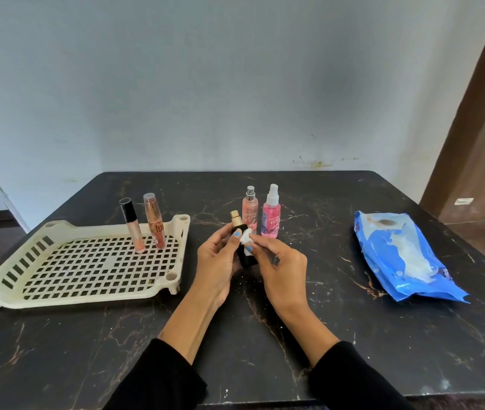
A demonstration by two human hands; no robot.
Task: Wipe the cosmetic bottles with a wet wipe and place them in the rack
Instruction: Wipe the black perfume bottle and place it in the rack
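— Where was the black bottle [245, 255]?
— Over the table [294, 350], in your left hand [216, 261]; your right hand [279, 266] pinched the wet wipe [246, 235] against it.
— How would it handle?
— Likely rigid, slick when damp; you'd best grip its body.

On the table [353, 335], the rack [13, 279] lies left, wipes pack [398, 255] right, two spray bottles [271, 214] between.

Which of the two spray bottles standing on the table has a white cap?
The right one, the bright pink spray bottle; the peach spray bottle beside it has a silver top.
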